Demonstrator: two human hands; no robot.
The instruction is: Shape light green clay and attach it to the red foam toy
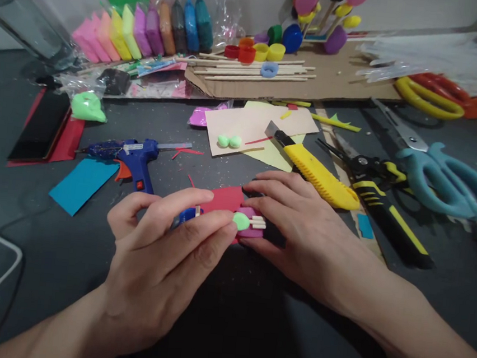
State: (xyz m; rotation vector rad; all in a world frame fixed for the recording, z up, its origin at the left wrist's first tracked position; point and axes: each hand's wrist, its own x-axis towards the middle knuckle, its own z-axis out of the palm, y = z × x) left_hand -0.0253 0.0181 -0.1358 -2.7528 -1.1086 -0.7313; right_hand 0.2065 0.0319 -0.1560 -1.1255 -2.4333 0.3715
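Note:
My left hand [159,250] is closed in a pinch on a small craft piece: a blue bottle cap [187,214] and thin wooden sticks [257,222] with a green clay ball [241,221] on them. My right hand [301,224] holds the other end, fingers curled over a purple cap [250,231]. Under the piece lies a red foam sheet [223,198] on the dark table.
A blue glue gun [133,155] and blue foam piece [81,183] lie left. A yellow utility knife [317,172], black-yellow pliers [382,201] and teal scissors [445,176] lie right. Clay packs [147,27], caps, sticks and cardboard [316,77] sit behind. A phone [41,126] is far left.

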